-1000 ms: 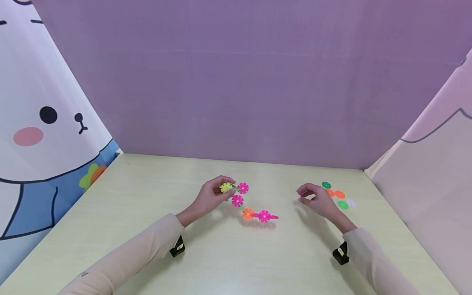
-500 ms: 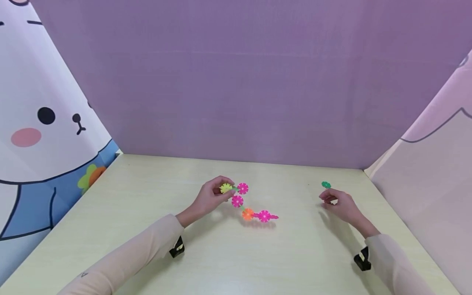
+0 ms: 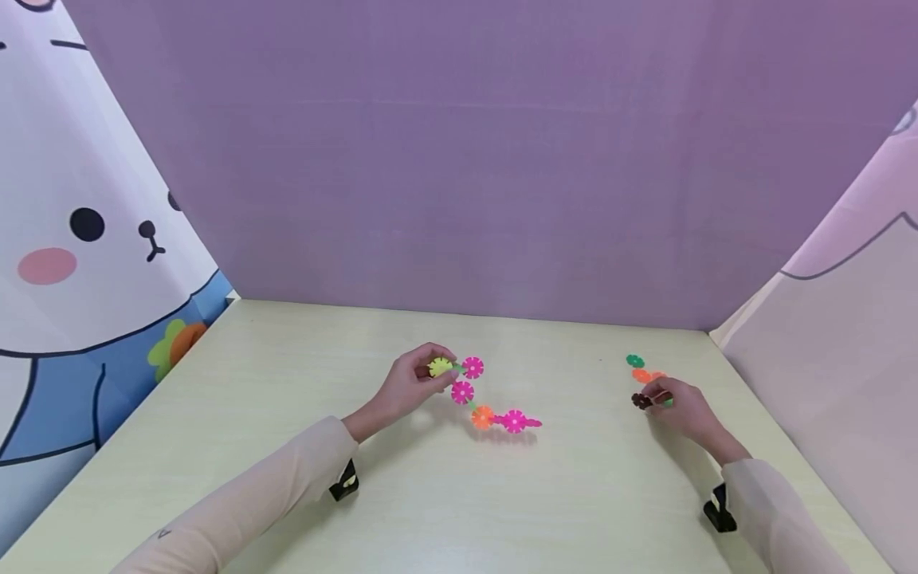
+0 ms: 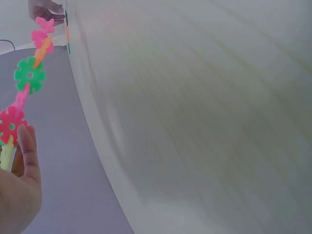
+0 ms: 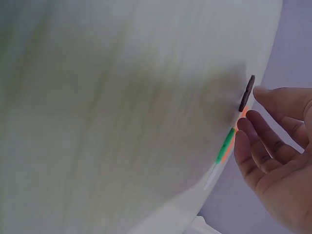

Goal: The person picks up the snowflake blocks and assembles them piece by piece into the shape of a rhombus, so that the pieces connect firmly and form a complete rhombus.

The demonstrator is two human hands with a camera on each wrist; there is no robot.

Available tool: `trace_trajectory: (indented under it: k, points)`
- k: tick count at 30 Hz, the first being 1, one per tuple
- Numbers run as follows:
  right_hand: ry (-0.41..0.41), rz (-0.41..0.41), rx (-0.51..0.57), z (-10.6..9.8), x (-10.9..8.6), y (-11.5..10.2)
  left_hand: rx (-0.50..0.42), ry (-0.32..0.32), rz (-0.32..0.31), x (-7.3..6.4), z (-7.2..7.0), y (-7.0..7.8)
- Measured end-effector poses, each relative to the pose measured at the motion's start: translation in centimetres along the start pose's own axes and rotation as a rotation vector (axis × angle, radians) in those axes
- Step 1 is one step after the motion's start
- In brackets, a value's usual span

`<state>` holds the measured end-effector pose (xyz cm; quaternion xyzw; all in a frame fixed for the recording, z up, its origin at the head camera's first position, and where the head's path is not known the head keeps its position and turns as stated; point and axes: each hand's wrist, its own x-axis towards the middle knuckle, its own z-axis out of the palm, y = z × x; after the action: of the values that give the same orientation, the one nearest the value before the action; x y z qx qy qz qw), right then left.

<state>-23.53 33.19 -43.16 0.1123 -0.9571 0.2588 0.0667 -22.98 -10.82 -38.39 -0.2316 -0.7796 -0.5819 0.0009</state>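
Observation:
My left hand [image 3: 410, 379] pinches the yellow end of a chain of interlocking snowflake discs [image 3: 483, 417]. Pink, orange and green discs follow along it, hanging over the table; in the left wrist view this chain [image 4: 29, 75] slants up from the fingertips. On the right, my right hand [image 3: 681, 406] is low beside the loose discs. Its fingertips are right at a dark brown snowflake disc [image 3: 641, 401]. From the right wrist, the thumb tip meets the brown disc's [image 5: 247, 92] edge and the index fingertip is hidden; I cannot tell whether they pinch it.
Behind the right hand lie a dark green disc [image 3: 634, 361] and orange discs [image 3: 641, 375]. A bright green disc [image 5: 225, 146] and a white disc [image 5: 210, 176] lie near them. A purple wall [image 3: 459, 175] stands at the back of the pale table [image 3: 402, 510].
The right hand has moved right to the loose discs, and the brown disc has come into view at its fingertips. The left hand and the chain stay in place.

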Motion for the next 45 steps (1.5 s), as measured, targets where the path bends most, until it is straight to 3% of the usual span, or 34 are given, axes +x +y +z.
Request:
trace_trajectory:
  k: [22,27,36,45]
  points:
    - [-0.025,-0.020,-0.031,0.3,1.1,0.6,0.008,-0.007,-0.007,-0.3,-0.1,0.7]
    - [-0.006,-0.042,-0.059,-0.1,1.3,0.4,0.006,-0.004,-0.019,-0.3,-0.1,0.7]
    - [-0.038,-0.011,-0.014,-1.3,1.0,-0.7,0.009,-0.005,-0.015,-0.3,-0.2,0.5]
    - [0.032,-0.082,0.025,-1.5,1.4,-1.5,0.011,-0.004,-0.014,-0.3,-0.3,0.6]
